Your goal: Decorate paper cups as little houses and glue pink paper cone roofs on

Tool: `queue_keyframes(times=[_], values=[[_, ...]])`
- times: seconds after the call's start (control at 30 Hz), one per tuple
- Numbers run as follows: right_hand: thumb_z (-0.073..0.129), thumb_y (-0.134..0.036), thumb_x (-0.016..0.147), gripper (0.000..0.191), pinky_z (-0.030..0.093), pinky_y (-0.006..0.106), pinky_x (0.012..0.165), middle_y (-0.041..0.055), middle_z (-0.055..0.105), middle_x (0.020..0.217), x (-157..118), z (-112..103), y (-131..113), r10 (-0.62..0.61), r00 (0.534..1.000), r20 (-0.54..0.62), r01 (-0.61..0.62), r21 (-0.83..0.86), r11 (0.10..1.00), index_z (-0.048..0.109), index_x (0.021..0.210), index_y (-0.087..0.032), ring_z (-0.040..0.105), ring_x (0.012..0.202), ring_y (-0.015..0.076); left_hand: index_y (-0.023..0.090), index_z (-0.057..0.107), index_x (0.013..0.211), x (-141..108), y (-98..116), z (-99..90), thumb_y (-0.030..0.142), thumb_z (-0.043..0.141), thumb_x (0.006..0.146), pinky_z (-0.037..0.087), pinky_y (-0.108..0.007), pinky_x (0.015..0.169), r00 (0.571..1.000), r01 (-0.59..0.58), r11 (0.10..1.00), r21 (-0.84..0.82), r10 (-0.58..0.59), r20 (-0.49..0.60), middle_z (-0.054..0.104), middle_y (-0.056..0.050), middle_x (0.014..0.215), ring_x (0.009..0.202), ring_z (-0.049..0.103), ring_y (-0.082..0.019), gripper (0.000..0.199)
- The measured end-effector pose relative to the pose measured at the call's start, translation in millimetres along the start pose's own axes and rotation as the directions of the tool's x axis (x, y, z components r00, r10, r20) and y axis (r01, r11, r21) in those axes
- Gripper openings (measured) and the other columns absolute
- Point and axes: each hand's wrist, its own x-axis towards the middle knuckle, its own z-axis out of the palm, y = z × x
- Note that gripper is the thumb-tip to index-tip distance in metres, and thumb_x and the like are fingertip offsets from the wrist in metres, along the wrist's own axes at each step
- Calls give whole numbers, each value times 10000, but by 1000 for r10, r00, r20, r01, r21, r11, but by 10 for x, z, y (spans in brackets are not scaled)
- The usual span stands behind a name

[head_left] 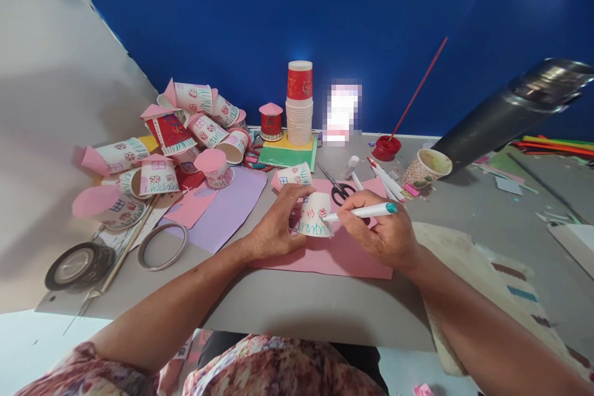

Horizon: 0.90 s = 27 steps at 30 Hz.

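My left hand [278, 223] is closed around the side of a white paper cup [314, 213], which stands upside down over a sheet of pink paper [343, 257]. Green grass-like strokes run along the cup's lower rim, with small red flowers above them. In my right hand [383, 229] is a white marker [362, 211] with a green end, its tip at the cup's right side near a flower. Just behind my left hand lies another decorated cup [297, 174] on its side. Black-handled scissors [341, 189] rest behind the held cup.
Decorated cups with pink paper roofs [204, 130] pile up at the left. A tall cup stack [299, 117] stands at the back. Tape rolls [162, 247] lie front left. Loose markers [387, 179], a patterned cup [427, 168], a red pot [386, 148] and a cloth [455, 272] are on the right.
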Motion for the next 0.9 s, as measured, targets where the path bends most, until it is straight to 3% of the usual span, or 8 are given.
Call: queue_keyframes(times=[0.23,0.6,0.9], values=[[600,-239,911,133,407,241,480,-16,681,662,-5,2,19,11,999,-50,-10,12,1000,652,790,-224,504,470,104,268,450,1398,-3,8,14,14,637,667,553,-399,966,1000,18,1000,-9,-18,1,485,-105,1395,1258,532,-276,796],[593,-248,915,152,415,234,487,-17,673,646,3,-20,22,7,999,-44,-8,-17,1000,641,773,-219,508,476,103,268,449,1392,-1,-34,15,12,642,663,522,-447,1059,1000,-16,1000,16,16,-6,501,-103,1398,1319,513,-289,796],[590,-269,906,167,399,236,471,-8,678,645,6,-23,16,34,999,-31,-34,-11,999,644,756,-218,508,477,107,282,449,1403,-8,-61,27,16,649,660,539,-439,1041,1000,2,1000,-22,-2,1,490,-99,1420,1300,530,-289,814]])
